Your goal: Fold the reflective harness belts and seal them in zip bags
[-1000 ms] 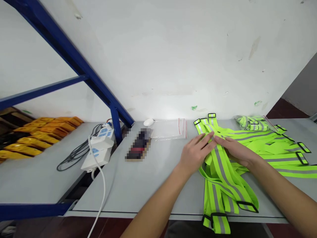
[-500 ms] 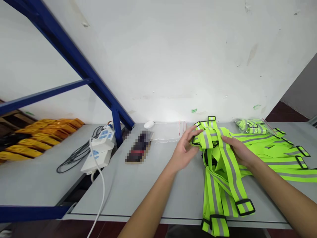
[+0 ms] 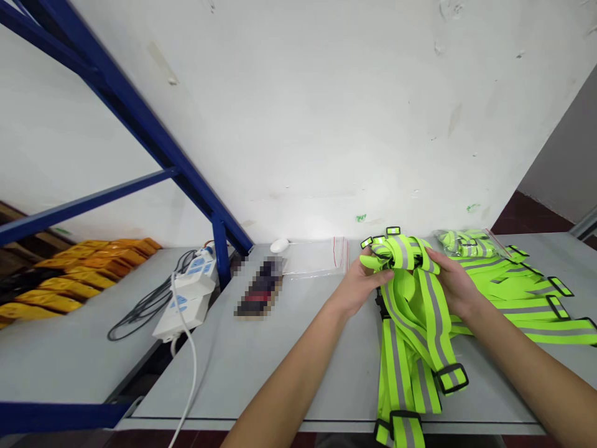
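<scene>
While both hands bunch its top end, the reflective vest (image 3: pixel 410 252) is held up just right of the clear zip bag (image 3: pixel 317 256).
Left hand (image 3: pixel 361 283) and right hand (image 3: pixel 454 283): each grip clenched on the gathered upper straps, tails trailing on the worktop (image 3: pixel 289 348). Reads as mid-fold. Next move calls for doubling the tails up without snagging the black buckles. Spare vest pile (image 3: pixel 527 292) lies further right of the bag.

left hand (image 3: pixel 359 283) + right hand (image 3: pixel 454 283): gripping reflective strap bundle (image 3: pixel 413 298) | straps trail over near worktop (image 3: pixel 289 348) edge
</scene>
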Motion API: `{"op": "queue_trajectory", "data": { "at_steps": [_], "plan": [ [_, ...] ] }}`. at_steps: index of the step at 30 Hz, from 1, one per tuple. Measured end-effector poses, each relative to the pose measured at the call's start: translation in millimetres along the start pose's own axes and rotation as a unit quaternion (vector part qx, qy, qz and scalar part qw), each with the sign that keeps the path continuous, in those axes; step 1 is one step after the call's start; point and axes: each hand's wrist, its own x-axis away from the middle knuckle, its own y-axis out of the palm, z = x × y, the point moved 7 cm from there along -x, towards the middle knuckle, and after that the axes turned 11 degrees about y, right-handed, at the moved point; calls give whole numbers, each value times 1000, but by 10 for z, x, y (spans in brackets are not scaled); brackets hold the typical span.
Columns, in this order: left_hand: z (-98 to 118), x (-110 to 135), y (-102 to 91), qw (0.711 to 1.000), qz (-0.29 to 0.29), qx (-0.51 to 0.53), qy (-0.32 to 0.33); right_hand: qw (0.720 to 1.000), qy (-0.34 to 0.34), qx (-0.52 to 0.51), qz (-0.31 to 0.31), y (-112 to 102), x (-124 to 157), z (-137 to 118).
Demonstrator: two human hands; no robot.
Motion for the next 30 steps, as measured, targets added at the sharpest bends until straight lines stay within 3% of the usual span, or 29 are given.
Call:
{"op": "queue_trajectory", "data": {
  "at_steps": [2,6,8,13,16,23,27,30],
  "plan": [
    [35,-47,69,998,-5,-55,22,1000,0,8,-2,12,16,-18],
    [140,-118,99,986,42,-131,92,998,-34,51,24,-35,33,-94],
    [112,-134,100,990,55,-95,85,996,-53,64,36,-71,38,-135],
    [-116,-85,67,995,93,40,-9,994,-77,39,71,-183,31,-180],
    [-107,-34,17,991,120,51,3,997,-60,23,42,-153,6,-144],
    [130,34,42,999,40,-12,29,999,-41,14,31,-84,20,-120],
    [241,18,78,983,42,-121,129,997,-41,20,56,-88,19,-135],
    [319,57,104,937,92,-231,247,995,-50,36,77,-127,16,-179]
  ]
}}
